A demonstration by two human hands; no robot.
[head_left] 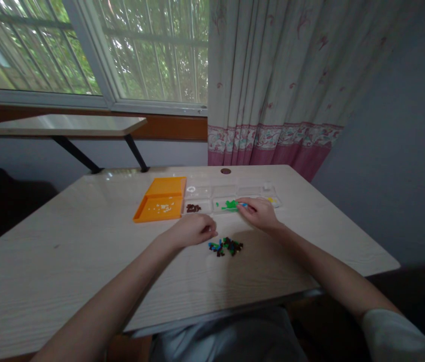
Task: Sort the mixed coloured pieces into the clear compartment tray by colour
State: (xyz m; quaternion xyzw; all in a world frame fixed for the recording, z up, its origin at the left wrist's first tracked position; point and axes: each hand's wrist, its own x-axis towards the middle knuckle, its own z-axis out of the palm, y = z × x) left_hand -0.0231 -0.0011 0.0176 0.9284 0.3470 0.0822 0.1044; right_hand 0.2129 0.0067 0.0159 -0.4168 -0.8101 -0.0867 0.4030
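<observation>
My right hand (259, 213) is over the clear compartment tray (212, 192), its fingers pinched together at the edge of the green pieces (230, 205). A bit of blue (244, 204) shows by the fingertips; I cannot tell whether it is held or lies in the tray. Curled closed, my left hand (193, 230) hovers by a mixed pile of small brown, green and blue pieces (225, 246) on the table. What its fingers hold, if anything, is hidden. Brown pieces (193, 208) fill part of one compartment, and a little yellow (271, 200) shows at the tray's right end.
An open orange case (165, 187) with small white pieces (164, 206) lies left of the tray. The pale wooden table (84, 251) carries a raised shelf (65, 125) at the back left. Behind stand a window and a curtain (273, 100).
</observation>
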